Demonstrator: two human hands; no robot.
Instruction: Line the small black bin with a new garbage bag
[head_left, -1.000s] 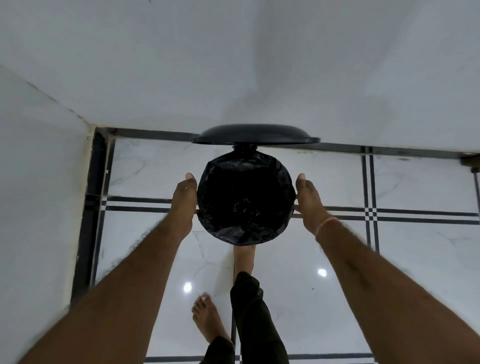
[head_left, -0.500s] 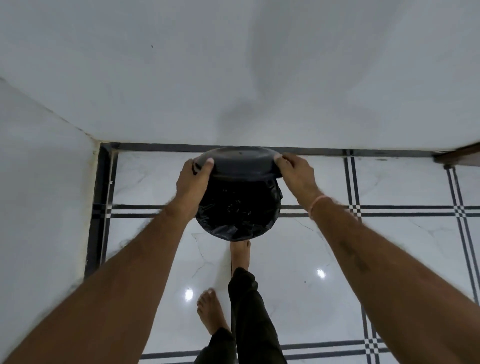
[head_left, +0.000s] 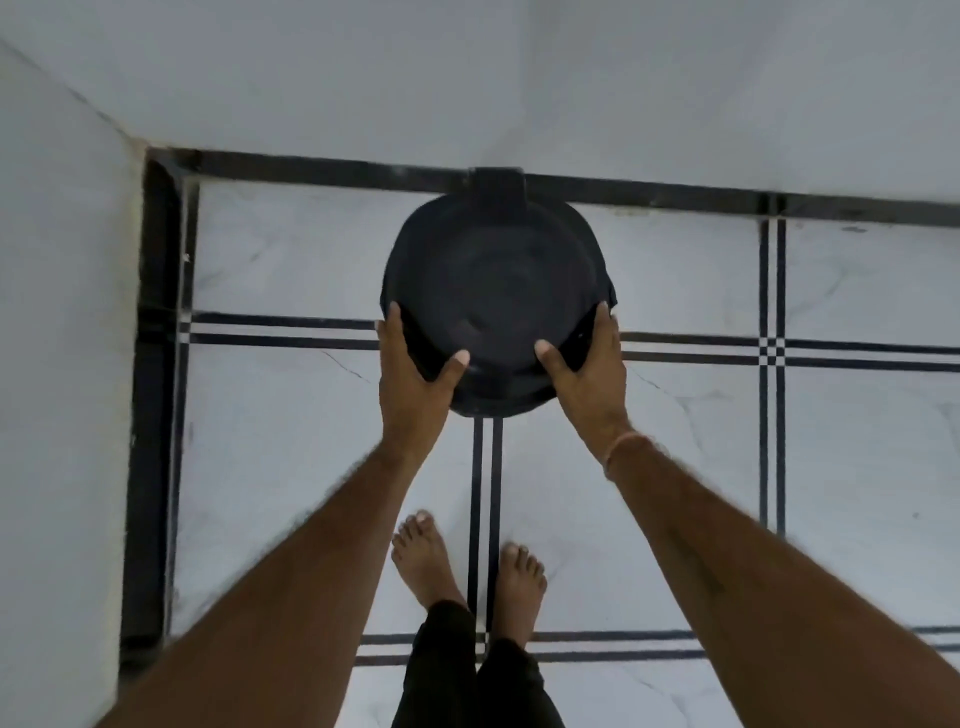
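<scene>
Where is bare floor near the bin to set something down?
Bare tile lies left of the bin, up to the black border, and right of it, toward the crossed stripes. Crowded in front: left hand, right hand and feet; the wall sits behind.
</scene>
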